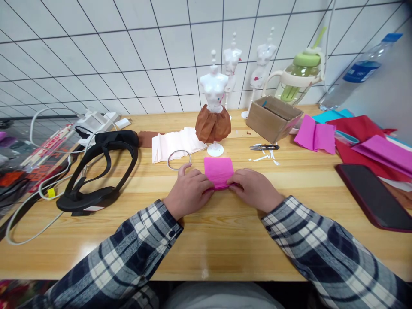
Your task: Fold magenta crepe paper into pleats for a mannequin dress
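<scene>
A folded piece of bright pink crepe paper [219, 171] lies on the table between my hands. My left hand [192, 191] pinches its lower left corner, and my right hand [252, 187] pinches its lower right corner. Just behind the paper stands a small white dress form [213, 88] on a round base, wearing a puffy brown skirt [213, 124]. A metal ring [179, 160] lies beyond my left hand, partly over a crinkled white paper strip [175, 145]. Black thread snips [264, 147] rest beyond my right hand, among white paper scraps [260, 159].
Two more dress forms [232, 64] stand by the tiled wall. Nearby are a cardboard box [273, 118] and a green-lidded jug [299, 75]. Coloured papers [370, 137], a phone [375, 193] and a bottle [360, 73] are right; a black headset [99, 171] and cables lie left.
</scene>
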Available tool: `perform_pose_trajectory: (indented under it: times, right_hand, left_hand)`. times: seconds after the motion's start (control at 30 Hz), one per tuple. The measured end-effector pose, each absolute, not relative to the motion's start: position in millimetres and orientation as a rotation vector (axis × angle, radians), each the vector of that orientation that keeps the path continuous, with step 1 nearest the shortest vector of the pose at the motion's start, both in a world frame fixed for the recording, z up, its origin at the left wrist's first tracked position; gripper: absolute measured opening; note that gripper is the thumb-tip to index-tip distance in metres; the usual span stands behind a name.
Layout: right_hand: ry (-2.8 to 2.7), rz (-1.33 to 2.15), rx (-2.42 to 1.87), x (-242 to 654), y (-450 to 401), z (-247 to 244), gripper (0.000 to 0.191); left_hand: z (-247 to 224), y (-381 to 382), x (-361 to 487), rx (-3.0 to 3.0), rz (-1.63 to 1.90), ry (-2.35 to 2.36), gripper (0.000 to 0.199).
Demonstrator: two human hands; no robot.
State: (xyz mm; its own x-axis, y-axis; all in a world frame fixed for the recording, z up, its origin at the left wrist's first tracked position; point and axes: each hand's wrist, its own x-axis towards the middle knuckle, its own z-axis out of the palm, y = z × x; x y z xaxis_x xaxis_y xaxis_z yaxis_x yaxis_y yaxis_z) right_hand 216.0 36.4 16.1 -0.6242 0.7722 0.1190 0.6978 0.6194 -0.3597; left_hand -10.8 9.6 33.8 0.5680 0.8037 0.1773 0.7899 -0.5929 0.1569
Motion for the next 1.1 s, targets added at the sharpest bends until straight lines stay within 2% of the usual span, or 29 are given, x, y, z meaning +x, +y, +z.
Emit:
perform_pose_trajectory:
  times: [0.1,0.2,0.33,0.77,1.1]
  right_hand:
    - [-2.571,0.434,-1.211,217.3,36.0,16.5,0.012]
    - [-2.550,0.439,-1.203,218.4,35.2,17.4,0.020]
    - [-2.544,0.488,-1.210,219.3,36.6,16.5,0.010]
    - [-2.263,0.921,-1.342,222.9,42.8,7.2,0.017]
    - [-2.198,0.917,-1.388,220.4,44.5,8.1,0.011]
  left_hand:
    - [33.3,9.6,-10.4,2.735,0.337,1.386,0.020]
    - [32.3,9.9,-10.9,2.748,0.345,1.378,0.020]
    - [31.2,10.8,-12.4,2.777,0.359,1.354,0.023]
    - [27.4,14.3,-14.4,2.561,0.327,1.420,0.017]
    - [19.6,21.6,-13.9,2.368,0.417,1.520,0.016]
